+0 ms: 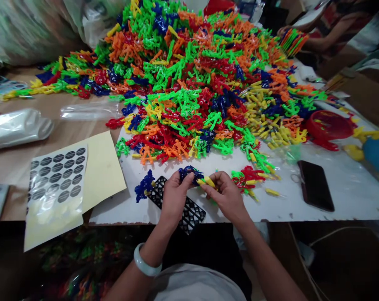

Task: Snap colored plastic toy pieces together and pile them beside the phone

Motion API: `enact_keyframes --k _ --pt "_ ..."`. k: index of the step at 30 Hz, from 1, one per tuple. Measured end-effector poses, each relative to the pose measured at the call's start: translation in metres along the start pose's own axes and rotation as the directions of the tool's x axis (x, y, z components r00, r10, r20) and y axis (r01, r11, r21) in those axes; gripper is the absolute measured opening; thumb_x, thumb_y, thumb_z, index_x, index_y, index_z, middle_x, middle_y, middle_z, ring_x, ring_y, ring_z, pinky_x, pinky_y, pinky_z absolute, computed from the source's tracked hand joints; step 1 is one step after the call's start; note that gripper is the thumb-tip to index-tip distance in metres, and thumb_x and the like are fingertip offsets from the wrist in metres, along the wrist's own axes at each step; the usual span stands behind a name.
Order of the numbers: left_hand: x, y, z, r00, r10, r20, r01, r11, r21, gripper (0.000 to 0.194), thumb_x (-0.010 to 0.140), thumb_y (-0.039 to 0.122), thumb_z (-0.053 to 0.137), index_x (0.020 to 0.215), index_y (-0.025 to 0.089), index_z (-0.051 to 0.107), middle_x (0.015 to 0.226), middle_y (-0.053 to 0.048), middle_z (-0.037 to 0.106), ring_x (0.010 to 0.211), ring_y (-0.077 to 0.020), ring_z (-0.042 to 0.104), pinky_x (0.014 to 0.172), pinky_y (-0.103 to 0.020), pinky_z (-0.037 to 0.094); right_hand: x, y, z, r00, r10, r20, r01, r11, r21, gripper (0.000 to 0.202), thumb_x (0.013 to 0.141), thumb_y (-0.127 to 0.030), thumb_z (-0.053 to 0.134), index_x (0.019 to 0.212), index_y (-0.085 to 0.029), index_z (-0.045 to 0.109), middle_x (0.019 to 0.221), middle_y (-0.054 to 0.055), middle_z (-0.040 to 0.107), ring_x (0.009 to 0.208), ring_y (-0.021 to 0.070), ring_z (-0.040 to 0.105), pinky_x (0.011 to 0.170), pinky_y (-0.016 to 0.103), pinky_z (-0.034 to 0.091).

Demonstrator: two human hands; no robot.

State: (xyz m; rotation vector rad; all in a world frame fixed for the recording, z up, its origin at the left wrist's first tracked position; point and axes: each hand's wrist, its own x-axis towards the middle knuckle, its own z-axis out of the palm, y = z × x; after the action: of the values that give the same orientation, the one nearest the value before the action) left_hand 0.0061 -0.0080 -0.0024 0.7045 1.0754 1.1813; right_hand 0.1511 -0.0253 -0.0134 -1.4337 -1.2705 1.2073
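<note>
My left hand (pixel 174 196) grips a cluster of dark blue plastic pieces (pixel 191 173) just above a black lattice tray (pixel 192 213) at the table's near edge. My right hand (pixel 225 194) pinches a small yellow piece (pixel 207 181) and holds it against the blue cluster. More blue pieces (pixel 144 186) lie on the tray's left end. A small bunch of red, green and yellow pieces (pixel 248 177) sits just right of my right hand. A huge heap of mixed coloured plastic pieces (pixel 192 75) covers the table beyond.
A black phone (pixel 315 184) lies at the right on the white board (pixel 349 196). A sticker sheet (pixel 56 175) on yellow paper and clear bags (pixel 16 125) lie at the left. A red dish (pixel 329 125) stands right; another person (pixel 333 29) sits far right.
</note>
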Motion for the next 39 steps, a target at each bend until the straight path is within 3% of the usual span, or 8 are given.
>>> enact_keyframes --k 10,15,20,23,27,31,35,39 --pt "-0.004 -0.001 -0.001 0.994 0.1 0.03 -0.104 0.982 0.159 0.02 0.085 0.034 0.06 0.094 0.017 0.064 0.093 -0.002 0.069 0.087 -0.015 0.061 0.083 -0.029 0.049 0.0 -0.014 0.006 0.99 0.131 0.042 -0.137 0.967 0.214 0.034 0.08 -0.045 0.066 0.087 -0.023 0.041 0.07 -0.004 0.067 0.044 0.01 0.057 0.038 0.02 0.034" --pt "-0.007 0.006 -0.003 0.99 0.135 0.038 -0.14 0.949 0.283 0.015 0.082 0.029 0.065 0.092 0.017 0.066 0.087 0.0 0.069 0.085 -0.0127 0.06 0.083 -0.025 0.047 -0.002 -0.014 0.007 0.992 0.121 0.024 -0.123 0.966 0.227 0.033 0.08 -0.043 0.068 0.086 -0.023 0.042 0.07 -0.005 0.066 0.045 0.0085 0.057 0.04 0.019 0.034" --pt "0.003 0.01 -0.011 0.974 -0.131 0.183 0.14 0.99 -0.035 0.025 0.079 0.034 0.068 0.092 0.014 0.064 0.089 -0.005 0.071 0.078 -0.0166 0.066 0.082 -0.035 0.053 0.002 -0.013 0.004 0.992 0.077 0.1 -0.096 0.976 0.195 0.032 0.079 -0.041 0.069 0.086 -0.023 0.042 0.067 -0.008 0.06 0.046 0.0087 0.056 0.042 0.019 0.035" --pt "0.007 0.01 -0.006 0.968 -0.187 0.167 0.197 0.979 -0.049 0.032 0.077 0.038 0.07 0.097 0.014 0.063 0.097 -0.008 0.071 0.084 -0.0198 0.068 0.086 -0.039 0.054 0.004 -0.011 -0.002 0.994 0.04 0.101 -0.049 0.995 0.091 0.029 0.082 -0.042 0.065 0.087 -0.025 0.043 0.066 -0.008 0.057 0.047 0.0106 0.056 0.044 0.022 0.039" --pt "0.007 0.005 -0.003 0.983 -0.06 0.172 0.025 0.979 0.201 0.041 0.08 0.041 0.066 0.113 0.018 0.06 0.117 -0.009 0.066 0.107 -0.0225 0.063 0.1 -0.041 0.047 0.004 -0.007 -0.037 0.98 -0.106 -0.168 0.064 0.969 -0.237 0.021 0.087 -0.042 0.055 0.094 -0.024 0.047 0.077 -0.002 0.059 0.068 0.0166 0.061 0.062 0.03 0.048" --pt "0.008 -0.009 -0.016 0.949 0.178 0.261 -0.295 0.797 0.527 0.034 0.083 0.038 0.061 0.112 0.02 0.064 0.124 -0.01 0.062 0.117 -0.0235 0.058 0.106 -0.045 0.042 0.017 0.003 -0.096 0.825 -0.305 -0.476 -0.109 0.74 -0.663 0.023 0.087 -0.039 0.045 0.097 -0.02 0.053 0.093 0.009 0.06 0.088 0.0243 0.056 0.081 0.04 0.045" --pt "-0.004 -0.015 -0.029 0.826 0.379 0.418 -0.564 0.58 0.589 0.023 0.09 0.026 0.053 0.109 0.023 0.065 0.12 -0.008 0.063 0.114 -0.0197 0.058 0.102 -0.04 0.047 0.045 0.013 -0.13 0.803 -0.325 -0.5 -0.206 0.636 -0.744 0.031 0.084 -0.041 0.043 0.1 -0.017 0.055 0.096 0.013 0.059 0.091 0.027 0.054 0.083 0.043 0.044" --pt "-0.03 -0.01 -0.043 0.654 0.502 0.566 -0.756 0.422 0.5 0.028 0.087 0.01 0.054 0.112 0.02 0.062 0.112 -0.008 0.065 0.109 -0.0166 0.059 0.096 -0.032 0.051 0.057 0.008 -0.121 0.828 -0.307 -0.469 -0.206 0.612 -0.764 0.038 0.082 -0.05 0.05 0.099 -0.017 0.059 0.094 0.012 0.061 0.087 0.0267 0.055 0.08 0.043 0.045"
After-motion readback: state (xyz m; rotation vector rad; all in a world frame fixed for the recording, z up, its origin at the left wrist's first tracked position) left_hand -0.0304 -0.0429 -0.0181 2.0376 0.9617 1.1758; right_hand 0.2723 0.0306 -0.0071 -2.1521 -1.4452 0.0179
